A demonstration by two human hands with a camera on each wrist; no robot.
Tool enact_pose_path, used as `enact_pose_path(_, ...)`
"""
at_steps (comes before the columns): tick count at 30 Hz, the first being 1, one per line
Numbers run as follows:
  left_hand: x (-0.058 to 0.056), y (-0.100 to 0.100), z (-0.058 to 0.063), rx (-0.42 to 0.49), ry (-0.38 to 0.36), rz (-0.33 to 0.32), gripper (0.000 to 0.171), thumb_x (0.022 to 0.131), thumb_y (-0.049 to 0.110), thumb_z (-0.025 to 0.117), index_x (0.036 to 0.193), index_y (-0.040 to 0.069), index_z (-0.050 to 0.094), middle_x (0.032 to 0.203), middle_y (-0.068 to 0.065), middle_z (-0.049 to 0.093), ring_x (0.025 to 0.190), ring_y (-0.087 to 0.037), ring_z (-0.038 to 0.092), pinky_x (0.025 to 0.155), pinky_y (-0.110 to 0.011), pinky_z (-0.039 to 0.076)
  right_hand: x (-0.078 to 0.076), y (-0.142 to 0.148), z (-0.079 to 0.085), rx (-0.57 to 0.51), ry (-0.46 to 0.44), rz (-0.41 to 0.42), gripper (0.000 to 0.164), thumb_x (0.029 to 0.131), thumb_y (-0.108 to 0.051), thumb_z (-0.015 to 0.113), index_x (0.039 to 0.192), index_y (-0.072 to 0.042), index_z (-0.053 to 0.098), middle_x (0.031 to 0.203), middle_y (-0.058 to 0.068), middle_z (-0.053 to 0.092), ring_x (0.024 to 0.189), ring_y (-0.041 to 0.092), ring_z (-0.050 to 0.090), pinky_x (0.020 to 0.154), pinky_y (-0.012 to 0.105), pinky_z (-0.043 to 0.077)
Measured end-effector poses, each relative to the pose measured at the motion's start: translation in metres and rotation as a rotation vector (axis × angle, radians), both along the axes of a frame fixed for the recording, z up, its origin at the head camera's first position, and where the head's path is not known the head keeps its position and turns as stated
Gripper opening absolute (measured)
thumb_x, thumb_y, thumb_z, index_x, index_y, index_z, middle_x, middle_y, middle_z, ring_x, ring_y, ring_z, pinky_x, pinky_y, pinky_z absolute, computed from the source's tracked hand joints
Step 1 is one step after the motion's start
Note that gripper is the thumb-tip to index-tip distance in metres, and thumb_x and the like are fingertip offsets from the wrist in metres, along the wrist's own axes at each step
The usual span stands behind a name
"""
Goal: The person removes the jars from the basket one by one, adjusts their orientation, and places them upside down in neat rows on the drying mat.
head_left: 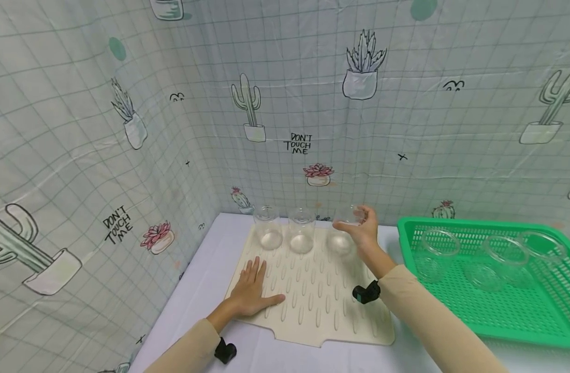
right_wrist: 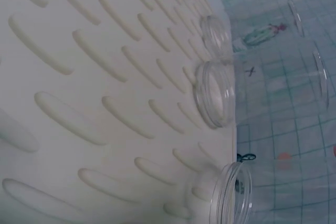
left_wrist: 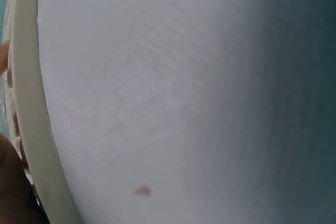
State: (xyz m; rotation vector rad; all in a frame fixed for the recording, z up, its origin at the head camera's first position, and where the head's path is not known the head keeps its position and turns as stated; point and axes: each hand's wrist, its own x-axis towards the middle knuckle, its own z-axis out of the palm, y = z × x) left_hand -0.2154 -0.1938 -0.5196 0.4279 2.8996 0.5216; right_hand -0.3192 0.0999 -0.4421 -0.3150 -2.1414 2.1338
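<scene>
A cream ridged mat [head_left: 308, 290] lies on the table. My left hand [head_left: 249, 289] rests flat on its left part, fingers spread; a bit of it [left_wrist: 13, 182] edges into the left wrist view beside the mat's rim. At the mat's back right, my right hand [head_left: 367, 233] grips the upper part of a clear jar [head_left: 339, 242] between thumb and fingers. That jar stands upright, its lower end at the mat. Two more clear jars, the left one [head_left: 271, 238] and the middle one [head_left: 301, 241], stand in line with it. In the right wrist view the held jar's ringed end [right_wrist: 231, 198] appears lowest.
A green perforated basket [head_left: 452, 327] sits to the right of the mat, with 3 clear jars in it, one being the leftmost jar [head_left: 429, 269]. A cactus-print curtain [head_left: 285, 103] hangs behind the table and along its left side. White cloth [head_left: 191, 290] covers the table.
</scene>
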Motion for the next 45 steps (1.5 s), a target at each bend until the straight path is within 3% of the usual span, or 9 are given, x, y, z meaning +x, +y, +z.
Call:
enact_pose_path(6, -0.002, 0.001, 0.001, 0.017, -0.003, 0.004, 0.107, 0.079, 0.072, 0.044, 0.146, 0.000, 0.005, 0.152, -0.019, -0.004, 0.137, -0.035, -0.008, 0.110, -0.050, 0.000, -0.003, -0.001, -0.005, 0.028, 0.005, 0.016, 0.086, 0.066, -0.004, 0.081, 0.135, -0.007, 0.031, 0.138, 0.013, 0.037, 0.129, 0.031, 0.028, 0.102, 0.042, 0.034)
enact_pose_path(16, 0.001, 0.001, 0.002, -0.018, -0.005, 0.011, 0.106, 0.079, 0.073, 0.042, 0.147, 0.000, 0.006, 0.152, -0.018, -0.004, 0.137, -0.035, -0.008, 0.110, -0.049, 0.002, -0.002, -0.003, -0.012, 0.165, -0.008, 0.062, 0.089, 0.067, -0.008, 0.082, 0.136, -0.009, 0.025, 0.141, 0.013, 0.032, 0.134, 0.031, 0.023, 0.105, 0.044, 0.029)
enact_pose_path(26, 0.003, 0.002, 0.006, 0.024, 0.010, -0.014, 0.103, 0.081, 0.067, 0.047, 0.145, -0.003, 0.009, 0.151, -0.023, -0.001, 0.137, -0.039, -0.006, 0.109, -0.052, 0.003, -0.001, -0.002, -0.008, 0.248, 0.022, 0.098, 0.094, 0.065, -0.013, 0.084, 0.135, -0.010, 0.021, 0.146, 0.015, 0.026, 0.132, 0.035, 0.026, 0.101, 0.048, 0.031)
enact_pose_path(33, 0.003, 0.002, 0.005, -0.010, 0.007, -0.013, 0.103, 0.082, 0.068, 0.045, 0.146, -0.003, 0.007, 0.151, -0.022, -0.001, 0.137, -0.039, -0.005, 0.110, -0.050, 0.002, 0.000, 0.005, 0.010, 0.263, 0.032, 0.136, 0.102, 0.062, -0.024, 0.086, 0.138, -0.011, 0.018, 0.143, 0.014, 0.029, 0.130, 0.034, 0.028, 0.099, 0.049, 0.033)
enact_pose_path(45, 0.005, 0.004, 0.008, -0.002, 0.002, -0.001, 0.101, 0.082, 0.067, 0.046, 0.146, -0.002, 0.009, 0.151, -0.022, -0.001, 0.137, -0.039, -0.005, 0.109, -0.052, 0.003, 0.014, 0.041, 0.059, 0.237, 0.054, 0.240, 0.103, 0.065, -0.033, 0.083, 0.140, -0.010, 0.016, 0.143, 0.015, 0.027, 0.130, 0.031, 0.029, 0.099, 0.049, 0.035)
